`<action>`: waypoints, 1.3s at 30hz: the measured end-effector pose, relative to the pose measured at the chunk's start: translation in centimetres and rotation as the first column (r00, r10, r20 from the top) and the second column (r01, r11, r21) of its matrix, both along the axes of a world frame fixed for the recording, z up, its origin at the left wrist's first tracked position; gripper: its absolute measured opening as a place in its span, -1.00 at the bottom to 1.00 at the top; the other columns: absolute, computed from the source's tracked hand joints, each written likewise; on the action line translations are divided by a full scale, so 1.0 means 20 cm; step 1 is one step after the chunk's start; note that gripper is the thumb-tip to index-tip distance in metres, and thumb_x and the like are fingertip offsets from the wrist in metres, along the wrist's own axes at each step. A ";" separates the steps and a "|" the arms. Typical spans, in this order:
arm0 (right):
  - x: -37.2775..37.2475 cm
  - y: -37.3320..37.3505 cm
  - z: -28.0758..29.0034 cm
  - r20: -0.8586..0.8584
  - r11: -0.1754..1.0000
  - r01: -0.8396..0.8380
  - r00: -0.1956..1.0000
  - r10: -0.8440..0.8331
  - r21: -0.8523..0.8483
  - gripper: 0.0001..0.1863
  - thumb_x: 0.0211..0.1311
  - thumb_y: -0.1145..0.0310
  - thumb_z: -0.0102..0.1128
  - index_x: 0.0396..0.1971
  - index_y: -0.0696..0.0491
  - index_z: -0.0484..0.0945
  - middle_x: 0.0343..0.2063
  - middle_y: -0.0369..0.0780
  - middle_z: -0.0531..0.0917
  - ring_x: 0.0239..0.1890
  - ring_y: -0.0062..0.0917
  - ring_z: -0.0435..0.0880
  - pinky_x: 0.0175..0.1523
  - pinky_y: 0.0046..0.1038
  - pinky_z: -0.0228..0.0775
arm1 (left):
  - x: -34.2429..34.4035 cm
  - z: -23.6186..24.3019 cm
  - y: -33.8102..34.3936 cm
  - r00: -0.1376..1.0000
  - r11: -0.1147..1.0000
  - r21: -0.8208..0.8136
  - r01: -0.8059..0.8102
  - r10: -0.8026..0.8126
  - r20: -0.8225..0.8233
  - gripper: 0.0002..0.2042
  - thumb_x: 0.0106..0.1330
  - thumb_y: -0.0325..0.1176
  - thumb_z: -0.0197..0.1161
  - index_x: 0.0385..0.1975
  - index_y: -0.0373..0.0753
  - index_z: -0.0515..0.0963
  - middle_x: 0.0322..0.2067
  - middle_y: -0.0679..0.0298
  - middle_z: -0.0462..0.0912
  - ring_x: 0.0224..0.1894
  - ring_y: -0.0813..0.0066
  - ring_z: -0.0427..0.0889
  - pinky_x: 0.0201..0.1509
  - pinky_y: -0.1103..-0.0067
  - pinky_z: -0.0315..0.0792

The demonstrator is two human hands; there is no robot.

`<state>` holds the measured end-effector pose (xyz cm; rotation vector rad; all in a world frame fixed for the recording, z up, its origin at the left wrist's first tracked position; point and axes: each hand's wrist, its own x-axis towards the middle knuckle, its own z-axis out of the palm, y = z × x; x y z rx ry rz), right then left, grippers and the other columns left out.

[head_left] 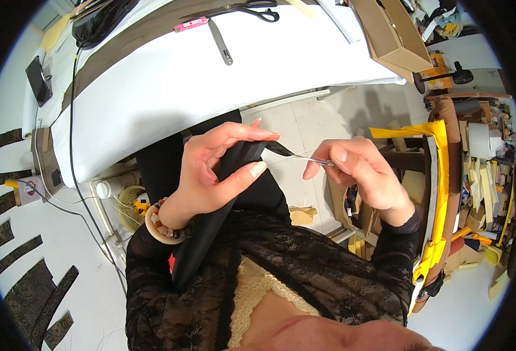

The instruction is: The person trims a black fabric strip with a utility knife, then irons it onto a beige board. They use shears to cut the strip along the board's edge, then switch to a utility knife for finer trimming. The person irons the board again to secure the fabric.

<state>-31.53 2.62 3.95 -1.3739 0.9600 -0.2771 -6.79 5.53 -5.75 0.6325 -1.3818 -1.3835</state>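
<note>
My left hand (217, 164) is closed round a long folded piece of black fabric (211, 228), gripping it near its upper end between thumb and fingers. The fabric runs down toward my left forearm and lap. From that upper end a narrow black fabric tip (278, 148) sticks out to the right. In my right hand (363, 172) a thin silver metal tool (312, 159) is pinched between thumb and fingers. Its far end meets the fabric tip; its exact kind is too small to make out.
Ahead is a white-covered table (211, 88) with a grey slim cutter (220, 42), a pink packet (191, 24) and black scissors (252, 9). A cardboard box (392, 35) stands right. A black cable (72, 134) hangs left, near a phone (38, 82). Scrap-filled shelves (480, 175) are at right.
</note>
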 end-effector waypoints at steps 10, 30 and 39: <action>0.14 -0.10 0.12 -0.377 0.956 -0.221 0.916 0.135 -0.194 -0.56 0.46 0.16 -0.06 -0.47 0.16 0.61 -0.79 -0.27 0.28 -0.66 -0.61 0.19 -0.51 -0.47 0.07 | -0.02 -0.02 -0.01 0.999 0.999 0.020 0.042 -0.042 -0.020 -0.66 0.16 -0.67 0.17 -0.02 -0.50 0.47 -0.07 -0.01 0.62 0.09 0.27 0.58 0.43 0.30 0.12; 0.14 -0.11 0.07 -0.338 0.927 -0.254 0.929 0.153 -0.276 -0.56 0.44 0.11 0.00 -0.47 0.16 0.62 -0.78 -0.29 0.31 -0.66 -0.62 0.20 -0.52 -0.47 0.08 | -0.06 -0.05 0.01 0.991 0.994 0.027 -0.104 0.106 -0.084 -0.77 0.14 -0.62 0.29 -0.18 -0.42 0.59 -0.22 0.12 0.71 -0.08 0.50 0.66 0.30 0.44 0.33; 0.12 -0.11 0.03 -0.285 0.939 -0.215 0.949 0.137 -0.267 -0.55 0.45 0.11 -0.02 -0.48 0.15 0.62 -0.79 -0.30 0.30 -0.66 -0.63 0.19 -0.52 -0.48 0.07 | -0.04 -0.05 0.01 0.998 1.000 0.003 -0.021 0.021 -0.067 -0.70 0.16 -0.70 0.19 -0.07 -0.50 0.52 -0.11 0.01 0.65 0.05 0.32 0.60 0.42 0.28 0.16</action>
